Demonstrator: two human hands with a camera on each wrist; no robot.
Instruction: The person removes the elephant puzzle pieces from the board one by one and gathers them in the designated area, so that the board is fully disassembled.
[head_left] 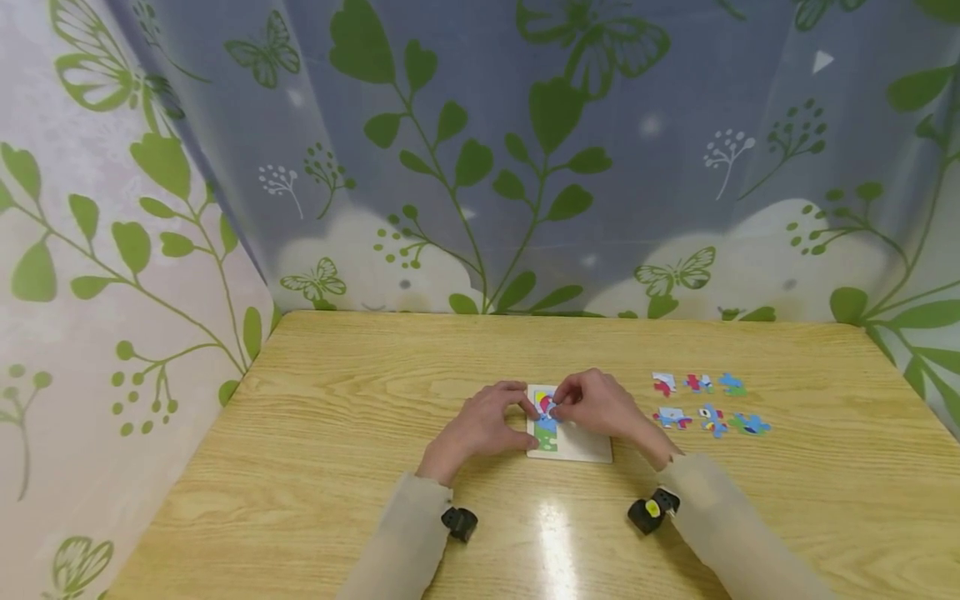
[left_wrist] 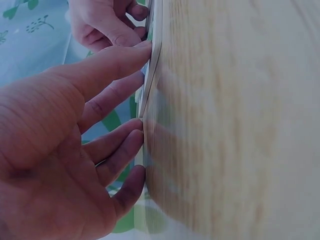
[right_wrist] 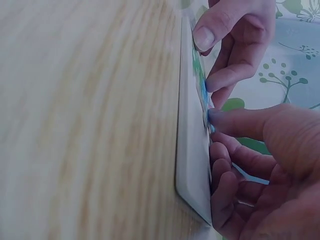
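A white puzzle board [head_left: 585,448] lies on the table, with joined colourful puzzle pieces [head_left: 546,442] along its left side. My left hand [head_left: 483,422] steadies that side, thumb at the near corner and index fingertip on the pieces. In the left wrist view its other fingertips rest beside the board's edge, fairly straight. From the right, my right hand [head_left: 602,406] reaches over the board and pinches a small blue puzzle piece [right_wrist: 212,120] between thumb and index finger, right at the joined pieces. Its remaining fingers curl against the board's surface, and they partly hide the piece.
Several loose puzzle pieces lie in two rows to the right of the board, among them a white and red piece [head_left: 663,383] and a blue and green piece [head_left: 751,424]. The wooden table [head_left: 337,392] meets a patterned curtain [head_left: 480,167] at its back edge.
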